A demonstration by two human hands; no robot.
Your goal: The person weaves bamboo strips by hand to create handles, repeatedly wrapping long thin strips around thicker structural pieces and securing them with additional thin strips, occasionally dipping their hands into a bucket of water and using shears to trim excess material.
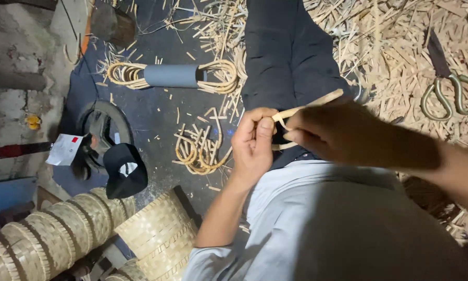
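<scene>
Both hands, left hand (252, 148) and right hand (330, 130), fingers pinched on a cane strip (309, 105), shears (447, 88) well apart rightward.

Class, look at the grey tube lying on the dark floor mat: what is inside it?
Coiled cane strips pass through the grey tube; their loops stick out at both ends. The stretch inside is hidden by the tube wall, so whether they are tied there cannot be seen.

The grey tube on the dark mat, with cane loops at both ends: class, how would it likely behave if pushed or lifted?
The grey tube lies on its side, so it might roll, though the cane loops sticking out at each end would probably stop it. It looks hollow, so it is likely light. The springy-looking loops may slide out when it is lifted.
</scene>
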